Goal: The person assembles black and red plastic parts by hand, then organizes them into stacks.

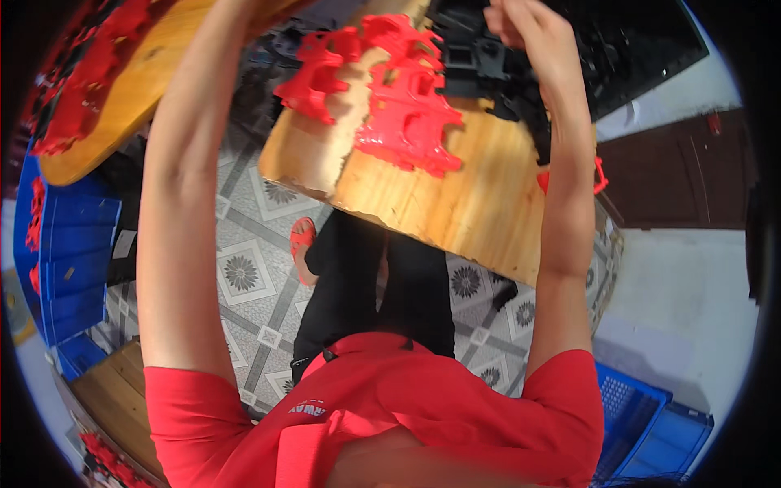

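Note:
My right hand (533,28) is at the top of the view, above a pile of black plastic parts (488,61). Its fingers are curled in and partly cut off by the upper edge, so whatever they hold cannot be made out. My left forearm (187,146) stretches up past the top edge, and the hand itself is out of sight. Between my arms, several red molded plastic parts (411,122) with cut-out openings lie in rows on the wooden table (480,195). Another red part (600,175) shows partly behind my right forearm.
More red parts (98,81) cover a second wooden tabletop (130,106) at the left. Beneath it stands a blue bin (77,252). Blue crates (651,431) sit at the lower right. Patterned tiles (244,272) floor the room, and a black scrap (506,295) lies there.

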`<state>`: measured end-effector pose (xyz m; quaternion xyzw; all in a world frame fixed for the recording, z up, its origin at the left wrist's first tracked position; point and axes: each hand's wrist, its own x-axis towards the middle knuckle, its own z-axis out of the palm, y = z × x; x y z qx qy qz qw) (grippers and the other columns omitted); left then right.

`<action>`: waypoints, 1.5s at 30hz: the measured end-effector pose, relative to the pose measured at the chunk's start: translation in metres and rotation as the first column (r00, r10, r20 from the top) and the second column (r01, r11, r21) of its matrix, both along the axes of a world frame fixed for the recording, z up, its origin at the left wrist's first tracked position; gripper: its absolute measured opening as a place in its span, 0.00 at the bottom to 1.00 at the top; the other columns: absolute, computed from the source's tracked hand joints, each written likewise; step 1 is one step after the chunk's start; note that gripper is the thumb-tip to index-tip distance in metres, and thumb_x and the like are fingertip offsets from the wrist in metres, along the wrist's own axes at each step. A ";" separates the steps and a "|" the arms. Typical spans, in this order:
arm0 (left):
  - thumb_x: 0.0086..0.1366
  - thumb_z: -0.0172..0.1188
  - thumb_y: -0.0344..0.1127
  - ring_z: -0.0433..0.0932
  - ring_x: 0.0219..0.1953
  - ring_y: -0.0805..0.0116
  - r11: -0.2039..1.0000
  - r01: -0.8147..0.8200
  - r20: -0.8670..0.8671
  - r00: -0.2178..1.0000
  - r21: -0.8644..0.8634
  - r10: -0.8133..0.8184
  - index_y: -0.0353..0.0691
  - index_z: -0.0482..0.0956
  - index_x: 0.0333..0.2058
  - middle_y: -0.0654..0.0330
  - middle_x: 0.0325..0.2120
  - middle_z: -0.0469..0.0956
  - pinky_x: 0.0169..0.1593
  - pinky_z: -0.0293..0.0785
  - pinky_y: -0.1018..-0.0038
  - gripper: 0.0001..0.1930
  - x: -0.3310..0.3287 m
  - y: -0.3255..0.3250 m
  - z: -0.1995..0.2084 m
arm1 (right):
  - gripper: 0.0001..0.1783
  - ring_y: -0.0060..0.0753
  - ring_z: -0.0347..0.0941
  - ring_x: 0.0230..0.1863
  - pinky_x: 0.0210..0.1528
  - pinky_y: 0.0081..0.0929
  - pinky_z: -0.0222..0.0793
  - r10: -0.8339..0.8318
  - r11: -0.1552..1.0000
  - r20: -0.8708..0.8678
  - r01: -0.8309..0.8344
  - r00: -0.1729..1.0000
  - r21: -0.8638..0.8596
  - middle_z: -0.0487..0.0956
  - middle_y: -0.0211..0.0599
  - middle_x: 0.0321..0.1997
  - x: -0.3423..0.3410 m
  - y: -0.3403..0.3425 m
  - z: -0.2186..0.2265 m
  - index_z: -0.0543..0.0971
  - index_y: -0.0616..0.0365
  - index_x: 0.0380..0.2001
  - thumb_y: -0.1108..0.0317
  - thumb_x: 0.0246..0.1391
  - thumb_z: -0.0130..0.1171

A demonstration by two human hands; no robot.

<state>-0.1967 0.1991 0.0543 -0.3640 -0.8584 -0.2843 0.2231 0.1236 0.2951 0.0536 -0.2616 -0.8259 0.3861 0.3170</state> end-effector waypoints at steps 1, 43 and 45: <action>0.57 0.68 0.42 0.54 0.65 0.42 0.995 -0.057 -0.170 0.983 0.085 0.071 0.56 0.58 0.66 0.52 0.67 0.53 0.61 0.59 0.43 0.39 0.002 -0.024 -0.003 | 0.23 0.16 0.71 0.30 0.30 0.19 0.68 0.052 0.995 0.058 -0.056 0.997 0.085 0.80 0.28 0.31 0.010 -0.014 -0.016 0.81 0.60 0.37 0.48 0.63 0.55; 0.63 0.65 0.45 0.63 0.64 0.53 0.397 -0.342 0.126 -0.601 0.852 -0.789 0.61 0.32 0.71 0.52 0.64 0.53 0.62 0.68 0.55 0.51 0.320 -0.210 -0.158 | 0.17 0.41 0.79 0.35 0.41 0.32 0.73 -0.333 0.766 -0.087 0.323 0.939 0.555 0.80 0.44 0.41 0.044 0.049 -0.154 0.79 0.58 0.45 0.67 0.52 0.65; 0.68 0.57 0.50 0.63 0.64 0.54 0.465 -0.190 0.320 -0.506 0.865 -0.801 0.60 0.33 0.71 0.51 0.64 0.54 0.60 0.70 0.54 0.45 0.310 -0.209 -0.151 | 0.11 0.47 0.77 0.38 0.41 0.36 0.73 -0.237 0.775 -0.220 0.321 0.946 0.544 0.79 0.45 0.36 0.050 0.027 -0.140 0.81 0.58 0.38 0.68 0.51 0.65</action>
